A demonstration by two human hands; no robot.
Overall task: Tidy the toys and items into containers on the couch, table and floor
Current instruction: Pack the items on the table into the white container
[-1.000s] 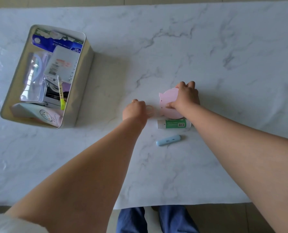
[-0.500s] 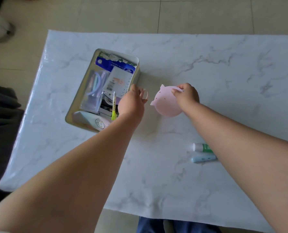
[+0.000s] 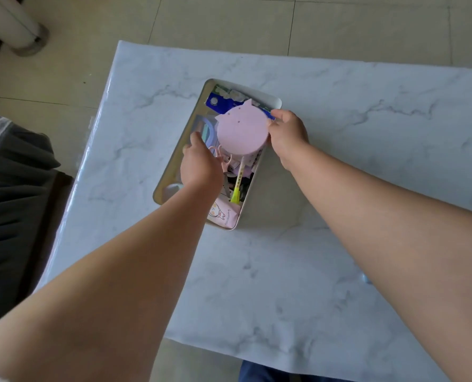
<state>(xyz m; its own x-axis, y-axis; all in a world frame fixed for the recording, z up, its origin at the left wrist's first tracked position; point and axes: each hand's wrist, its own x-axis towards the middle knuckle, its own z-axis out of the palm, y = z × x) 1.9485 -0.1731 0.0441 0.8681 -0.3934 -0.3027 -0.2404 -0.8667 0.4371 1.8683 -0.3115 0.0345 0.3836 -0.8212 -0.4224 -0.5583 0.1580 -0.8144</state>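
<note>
My right hand (image 3: 286,137) pinches the pink pig-shaped box (image 3: 241,132) by its edge, above the white bin (image 3: 252,183). My left hand (image 3: 200,164) reaches inside; grip undeterminable. Marble table (image 3: 339,271), tiled floor (image 3: 229,20).

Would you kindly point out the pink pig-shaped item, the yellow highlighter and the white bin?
pink pig-shaped item (image 3: 241,130), head view, middle of its flat round face.
yellow highlighter (image 3: 236,194), head view, its yellow cap end.
white bin (image 3: 273,99), head view, far right rim corner.

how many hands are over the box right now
2. The left hand reaches into the box at its near side; the right hand holds the pink pig-shaped pad above its far end.
</note>
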